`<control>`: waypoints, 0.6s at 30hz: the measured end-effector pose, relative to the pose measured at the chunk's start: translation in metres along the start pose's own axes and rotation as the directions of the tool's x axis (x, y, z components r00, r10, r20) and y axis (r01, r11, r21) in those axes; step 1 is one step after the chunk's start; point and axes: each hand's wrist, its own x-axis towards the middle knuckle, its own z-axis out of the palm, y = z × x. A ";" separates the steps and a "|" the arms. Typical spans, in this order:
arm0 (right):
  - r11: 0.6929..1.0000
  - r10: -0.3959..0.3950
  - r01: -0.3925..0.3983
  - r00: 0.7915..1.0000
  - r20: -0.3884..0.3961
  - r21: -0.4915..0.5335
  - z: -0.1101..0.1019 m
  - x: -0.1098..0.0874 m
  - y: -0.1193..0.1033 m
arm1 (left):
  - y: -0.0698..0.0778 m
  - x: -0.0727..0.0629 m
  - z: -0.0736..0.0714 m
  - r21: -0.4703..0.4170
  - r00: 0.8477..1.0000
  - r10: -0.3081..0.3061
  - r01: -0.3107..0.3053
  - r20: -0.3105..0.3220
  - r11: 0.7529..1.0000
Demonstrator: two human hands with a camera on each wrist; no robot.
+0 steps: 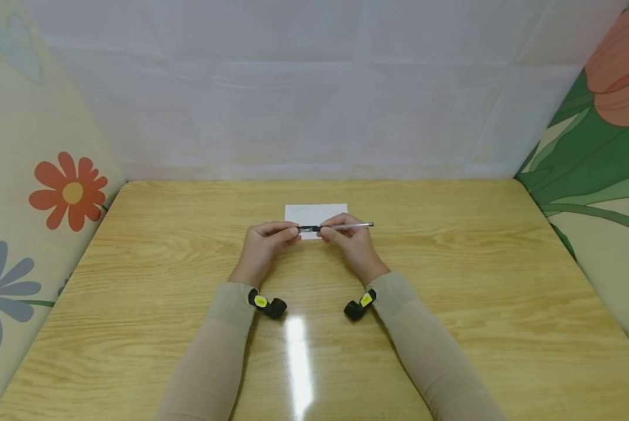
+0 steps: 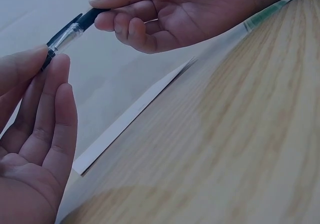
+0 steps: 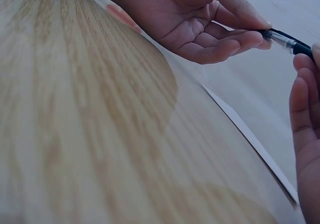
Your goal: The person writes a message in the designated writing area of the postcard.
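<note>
A slim pen (image 1: 309,228) is held level between both hands, above the table. My left hand (image 1: 264,248) pinches its left end between thumb and fingertips. With thumb and fingers, my right hand (image 1: 358,245) pinches a black part near the middle, and the pale barrel sticks out beyond it to the right. Between the hands, the left wrist view shows a clear section of the pen (image 2: 69,36) with a black clip alongside. Under and behind the hands lies a white rectangular paper (image 1: 316,211), partly covered by them.
The wooden table (image 1: 161,263) has a bright glare streak near its front middle. A white cloth backdrop (image 1: 314,117) stands behind the table. Flower-patterned panels (image 1: 72,193) flank both sides. A black wrist device (image 1: 267,305) sits on each sleeve cuff.
</note>
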 end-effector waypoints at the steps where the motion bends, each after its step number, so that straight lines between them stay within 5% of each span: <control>1: 1.000 -0.002 0.002 1.000 0.000 0.001 0.000 0.000 0.000 | 0.001 0.000 0.000 -0.007 1.000 -0.004 0.004 0.001 1.000; 18: 0.999 -0.019 0.020 0.999 0.029 -0.042 -0.002 0.000 0.000 | 0.001 0.000 0.000 -0.026 1.000 -0.011 0.011 0.013 1.000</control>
